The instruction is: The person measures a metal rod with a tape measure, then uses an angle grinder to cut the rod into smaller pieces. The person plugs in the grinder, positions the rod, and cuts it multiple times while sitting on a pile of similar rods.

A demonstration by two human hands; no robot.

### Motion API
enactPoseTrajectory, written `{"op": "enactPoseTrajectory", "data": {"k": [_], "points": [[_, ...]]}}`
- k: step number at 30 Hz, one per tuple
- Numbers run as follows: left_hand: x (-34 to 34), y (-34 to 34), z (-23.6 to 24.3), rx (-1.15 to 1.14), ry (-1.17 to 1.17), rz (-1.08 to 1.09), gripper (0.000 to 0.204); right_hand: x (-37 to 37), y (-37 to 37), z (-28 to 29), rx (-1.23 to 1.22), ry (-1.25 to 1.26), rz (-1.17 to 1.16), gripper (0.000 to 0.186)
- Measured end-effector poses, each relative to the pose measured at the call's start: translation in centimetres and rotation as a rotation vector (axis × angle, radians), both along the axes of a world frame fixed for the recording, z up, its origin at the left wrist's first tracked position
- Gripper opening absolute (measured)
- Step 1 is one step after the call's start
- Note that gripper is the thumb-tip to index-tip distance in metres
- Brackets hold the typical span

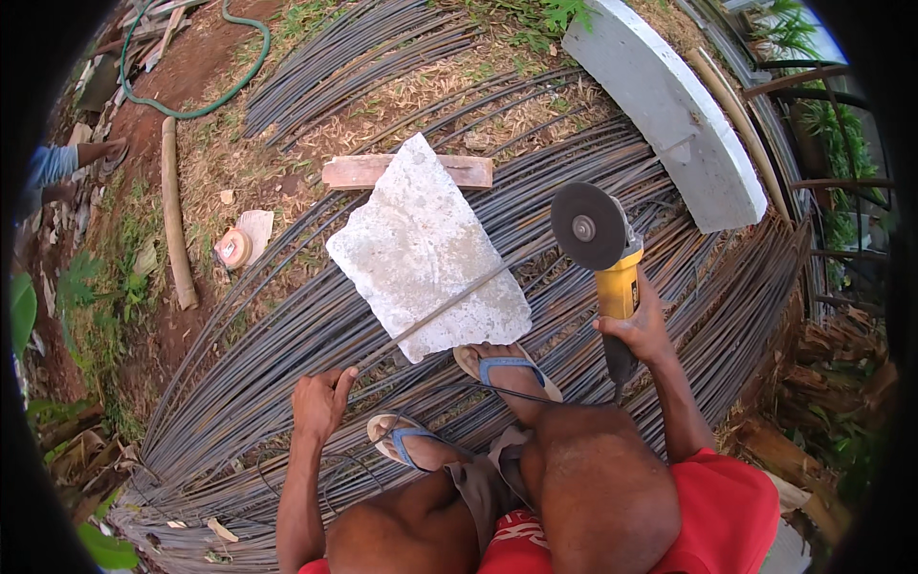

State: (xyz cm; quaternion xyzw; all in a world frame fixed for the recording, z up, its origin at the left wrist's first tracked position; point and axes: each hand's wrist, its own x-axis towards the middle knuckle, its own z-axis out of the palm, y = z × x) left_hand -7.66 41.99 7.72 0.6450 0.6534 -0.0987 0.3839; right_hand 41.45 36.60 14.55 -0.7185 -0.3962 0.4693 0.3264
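My right hand (639,325) grips the body of a yellow angle grinder (612,263), its grey cutting disc (583,227) raised above a wide bed of steel rebars (239,383). My left hand (320,402) is closed around one thin rebar (449,306) that runs diagonally across a flat grey concrete slab (421,244). The slab rests on the rebars in front of my feet, which wear blue sandals (507,368). The disc is off to the right of the slab, not touching it.
A wooden plank (354,170) lies behind the slab. A curved concrete piece (669,105) sits at the upper right. A green hose (191,105), a wooden pole (174,210) and a small round disc (232,247) lie at left. Another person's leg (67,163) shows far left.
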Motion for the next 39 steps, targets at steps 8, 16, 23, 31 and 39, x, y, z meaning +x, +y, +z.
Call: {"op": "enactPoseTrajectory", "data": {"k": [8,16,23,31,39], "points": [[-0.3,0.8,-0.6,0.026,-0.055,-0.018,0.057,-1.7,-0.5,-1.0,-0.052,-0.121,0.097,0.100],[-0.4,1.4,-1.6,-0.020,-0.143,0.016,0.061,-1.3,-1.5,-0.6,-0.085,-0.142,0.099,0.103],[-1.1,0.9,-2.6,0.013,-0.182,0.071,0.065,-1.4,-1.6,-0.7,-0.068,-0.153,0.102,0.107],[-0.5,0.8,-1.4,-0.057,-0.067,0.045,0.061,-2.5,-1.9,-0.1,-0.074,-0.270,0.084,0.110],[-0.8,0.5,-1.7,-0.059,-0.065,0.043,0.069,-3.4,-2.0,-0.4,-0.107,-0.232,0.132,0.104]]}}
